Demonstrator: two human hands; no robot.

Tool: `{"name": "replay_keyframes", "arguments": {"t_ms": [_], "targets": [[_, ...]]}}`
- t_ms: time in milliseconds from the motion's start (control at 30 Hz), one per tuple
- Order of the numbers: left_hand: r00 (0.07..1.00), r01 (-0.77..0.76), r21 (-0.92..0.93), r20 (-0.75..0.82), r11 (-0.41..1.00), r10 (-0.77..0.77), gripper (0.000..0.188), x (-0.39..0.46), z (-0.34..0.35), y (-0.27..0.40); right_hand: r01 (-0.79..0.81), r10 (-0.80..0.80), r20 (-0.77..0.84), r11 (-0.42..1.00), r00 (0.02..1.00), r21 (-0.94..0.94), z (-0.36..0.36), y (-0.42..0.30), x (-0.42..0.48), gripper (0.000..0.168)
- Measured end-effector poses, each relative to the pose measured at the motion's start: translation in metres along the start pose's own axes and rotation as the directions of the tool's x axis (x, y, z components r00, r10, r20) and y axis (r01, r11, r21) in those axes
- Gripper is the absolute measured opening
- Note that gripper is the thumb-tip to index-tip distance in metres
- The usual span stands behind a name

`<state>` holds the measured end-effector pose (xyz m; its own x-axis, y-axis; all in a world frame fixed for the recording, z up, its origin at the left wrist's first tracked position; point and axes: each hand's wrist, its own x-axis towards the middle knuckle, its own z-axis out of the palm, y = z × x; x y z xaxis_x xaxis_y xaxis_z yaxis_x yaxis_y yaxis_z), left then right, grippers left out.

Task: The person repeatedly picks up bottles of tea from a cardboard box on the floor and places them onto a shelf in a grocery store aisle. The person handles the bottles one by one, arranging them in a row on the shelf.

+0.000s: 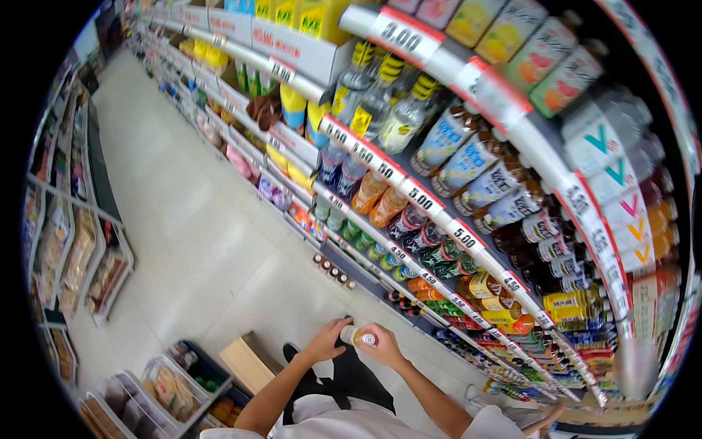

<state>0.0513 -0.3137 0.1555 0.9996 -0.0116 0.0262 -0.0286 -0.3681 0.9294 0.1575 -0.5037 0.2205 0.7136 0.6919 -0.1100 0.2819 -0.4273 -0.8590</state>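
Observation:
Near waist height, my right hand (383,344) is closed around a small bottle (359,336) with a pale cap and yellowish contents. My left hand (327,341) is at the bottle's other end, fingers curved against it. The bottle lies tilted between both hands, above the dark trousers. To the right rise store shelves (419,196) with price strips along their edges, holding rows of drink bottles (378,206) and, higher up, drink cartons (515,33). Several small capped bottles (333,270) stand in a group low down by the shelf base.
A cardboard box (247,362) is on the floor left of my legs. Beside it a rack (178,422) holds packaged bread (173,387). More shelving (98,247) lines the aisle's far left. Another person, partly in view (502,420), is at the lower right.

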Motion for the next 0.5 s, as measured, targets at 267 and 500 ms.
{"name": "replay_keyframes", "arguments": {"t_ms": [267,500], "targets": [[0.987,-0.142,0.057,0.077,0.988,0.138,0.073,-0.014,-0.057,0.096,0.269,-0.269,-0.041,0.963,0.962,0.005,-0.041,-0.128,-0.012,0.023],[0.983,-0.168,-0.244,0.033,0.955,0.182,0.078,-0.022,-0.087,0.17,0.289,-0.279,-0.118,0.955,0.953,0.069,-0.092,-0.222,-0.021,0.028]]}}
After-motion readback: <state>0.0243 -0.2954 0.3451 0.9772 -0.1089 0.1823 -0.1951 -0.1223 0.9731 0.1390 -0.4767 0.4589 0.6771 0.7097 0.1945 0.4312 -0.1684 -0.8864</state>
